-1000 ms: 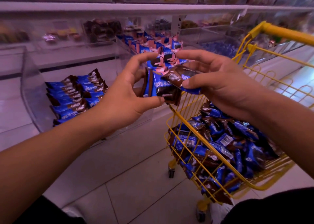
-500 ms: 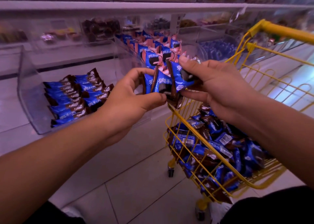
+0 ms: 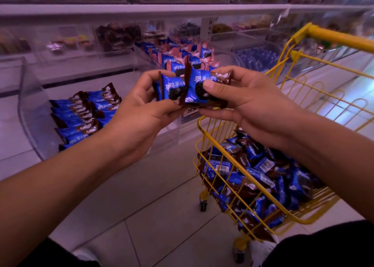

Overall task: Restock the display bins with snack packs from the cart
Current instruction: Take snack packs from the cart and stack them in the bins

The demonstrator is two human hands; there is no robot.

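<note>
Holding a small bunch of snack packs [image 3: 187, 87] between them, both hands are raised in front of the shelf, above the floor [image 3: 153, 187] and just left of the cart [image 3: 315, 78]. The grip of the left hand [image 3: 139, 112] is closed around the left side of the bunch, with the thumb under the packs and the fingers curled behind them. The grip of the right hand [image 3: 249, 102] is closed on the right side, the thumb pressed on the front of a blue wrapper and the other fingers bent around the brown ends. The packs in the hands are kept upright, side by side and touching each other. More packs of the same kind are piled loosely in the yellow wire cart at the right. A clear display bin [image 3: 30, 112] at the left is partly filled with a neat stack of blue and brown packs [image 3: 85, 114] lying flat. Behind the hands, a second bin [image 3: 141, 52] is filled with blue and pink packs [image 3: 182, 52]. Other bins with blurred goods are seen on the shelf [image 3: 182, 9] higher up.
</note>
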